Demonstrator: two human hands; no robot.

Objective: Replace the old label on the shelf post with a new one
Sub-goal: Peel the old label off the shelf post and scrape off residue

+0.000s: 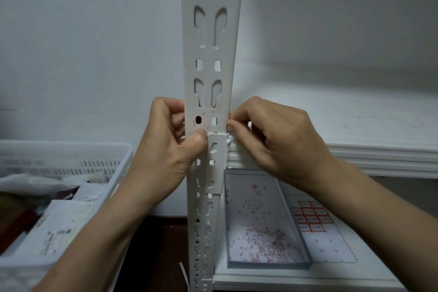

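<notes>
White wall (83, 42) fills the upper left of the frame, and running straight up the centre is the slotted white post (211, 31). At right centre a white upper shelf (355, 106) stretches away, dusty and brightly lit. Below it, at lower right, a lower shelf (331, 276) carries a shallow tray (267, 266) littered with reddish scraps. Just beside the tray lies a sheet (312, 218) of red-bordered labels. At lower left, a white basket (71, 147) is stuffed with papers (59, 227). There is dark floor (154, 244) at the bottom centre, with a thin white strip (184, 274) lying on it.

Now to the post. The left grip (166, 144) is clenched round its left edge, thumb pressed on the front face. The right grip (272, 140) pinches at its right edge, fingertips tight together. Between the two, mid-frame, faint reddish residue (208, 114) smears the post around two small slots.

Whether any scrap sits between the right fingertips is too small to tell. The print on the sheet is unreadable, and the right forearm covers part of it. The basket runs off the left edge, and its papers are blurred.
</notes>
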